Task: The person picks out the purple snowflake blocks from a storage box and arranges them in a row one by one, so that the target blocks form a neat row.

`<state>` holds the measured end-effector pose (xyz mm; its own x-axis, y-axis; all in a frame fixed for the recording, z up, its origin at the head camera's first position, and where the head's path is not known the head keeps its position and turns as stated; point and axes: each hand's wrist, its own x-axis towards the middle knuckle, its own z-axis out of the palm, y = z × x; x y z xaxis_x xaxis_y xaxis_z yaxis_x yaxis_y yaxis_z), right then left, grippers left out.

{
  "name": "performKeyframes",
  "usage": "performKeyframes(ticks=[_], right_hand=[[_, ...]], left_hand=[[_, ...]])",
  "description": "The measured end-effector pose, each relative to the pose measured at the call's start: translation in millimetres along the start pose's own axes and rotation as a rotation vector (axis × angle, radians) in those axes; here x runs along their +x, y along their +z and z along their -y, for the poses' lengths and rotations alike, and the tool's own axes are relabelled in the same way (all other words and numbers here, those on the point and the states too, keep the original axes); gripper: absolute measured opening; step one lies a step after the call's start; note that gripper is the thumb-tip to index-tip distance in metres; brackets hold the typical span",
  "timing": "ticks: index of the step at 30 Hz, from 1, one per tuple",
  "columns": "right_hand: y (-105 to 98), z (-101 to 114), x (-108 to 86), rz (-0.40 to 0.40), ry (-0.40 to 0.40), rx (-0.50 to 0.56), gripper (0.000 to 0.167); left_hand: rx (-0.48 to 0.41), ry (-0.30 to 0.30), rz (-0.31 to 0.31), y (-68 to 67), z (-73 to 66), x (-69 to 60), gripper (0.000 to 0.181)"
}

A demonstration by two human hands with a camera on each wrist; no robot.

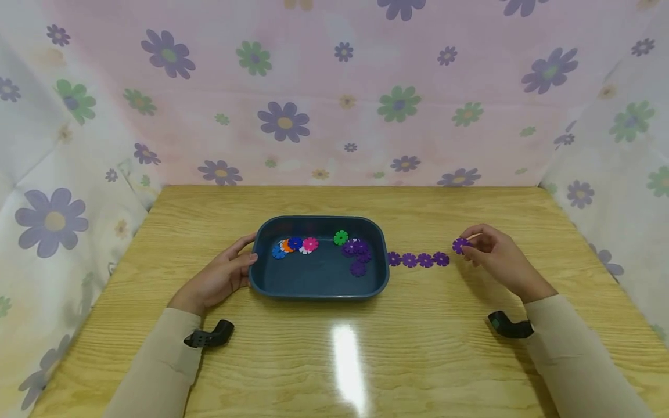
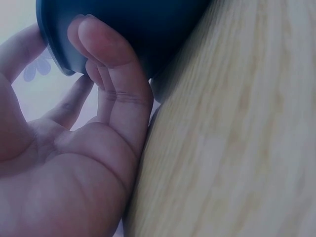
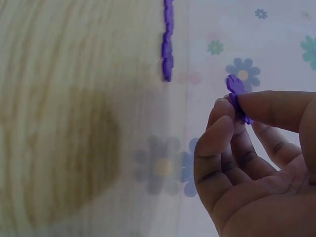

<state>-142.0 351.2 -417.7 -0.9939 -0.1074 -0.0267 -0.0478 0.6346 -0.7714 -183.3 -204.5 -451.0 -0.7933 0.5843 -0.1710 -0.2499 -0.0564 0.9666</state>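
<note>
On the table, a dark blue-grey tray (image 1: 319, 297) holds several notched plastic discs. My left hand (image 1: 222, 278) grips its left end; in the left wrist view, bent fingers (image 2: 106, 44) rest against the tray's side (image 2: 148, 24). With thumb and fingertips my right hand (image 1: 493, 258) pinches a purple notched disc (image 1: 460, 246), raised above the table. In the right wrist view this purple disc (image 3: 236, 96) is turned nearly edge-on. Several purple discs (image 1: 425, 260) lie in a row between the tray's right side and my right hand.
Inside the tray, purple discs (image 1: 358, 268) and a green disc (image 1: 341, 237) lie at the right. At the left, a pink disc (image 1: 310, 243) overlaps others in blue, orange and white. Flowered cloth (image 1: 324, 116) hangs behind the wooden table (image 1: 282, 348).
</note>
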Motion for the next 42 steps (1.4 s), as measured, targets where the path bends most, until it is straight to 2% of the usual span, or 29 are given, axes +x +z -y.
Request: performKeyframes(ticks=[6,11,19,28,35,42], right_hand=[[2.4,-15.2,3.2,0.061,0.053,-0.034,0.026],[1.7,-14.5,3.8,0.076,0.089,-0.095,0.026],[2.9,-15.5,4.8,0.085,0.107,-0.115,0.025],[6.3,-17.4,6.4,0.049,0.043,-0.248,0.022],[5.5,-17.6,4.8,0.042,0.044,-0.268,0.023],[8.9,-19.8,6.7,0.025,0.038,-0.292,0.024]], left_hand=[[0.003,0.006,0.008,-1.1,2.0,-0.2,0.06],[0.0,0.015,0.021,-1.3,1.1,-0.2,0.061],[0.007,0.013,0.014,-0.9,0.3,0.9,0.061],[0.002,0.007,0.007,-0.3,0.4,0.6,0.061],[0.006,0.016,0.013,-0.3,1.1,4.1,0.06],[0.015,0.0,0.0,-0.2,1.4,3.3,0.06]])
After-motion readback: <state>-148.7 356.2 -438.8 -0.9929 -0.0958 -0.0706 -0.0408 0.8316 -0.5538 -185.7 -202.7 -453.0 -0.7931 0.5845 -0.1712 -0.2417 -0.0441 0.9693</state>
